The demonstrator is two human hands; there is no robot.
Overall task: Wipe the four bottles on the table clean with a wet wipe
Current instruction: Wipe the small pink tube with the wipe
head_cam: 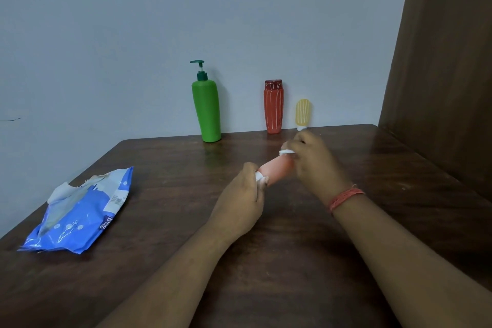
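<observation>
Both hands work above the dark wooden surface (306, 234). Left hand (241, 205) has its fingers curled round the white cap end of a small peach plastic bottle (277, 169), which lies almost level in the air. Right hand (311, 160) grips the other end and pinches a crumpled white wet wipe (286, 152) against it.

Judging from this, the task is in the middle — one bottle is being wiped, and I cannot tell if any other is already clean.

Four bottles are counted: the peach one, a tall green pump bottle (207, 109), a red-orange ribbed bottle (273, 106) and a small yellow bottle (302, 113) — these three stand at the wall. One blue wipe packet (80, 216) lies open, well apart on the left.
</observation>
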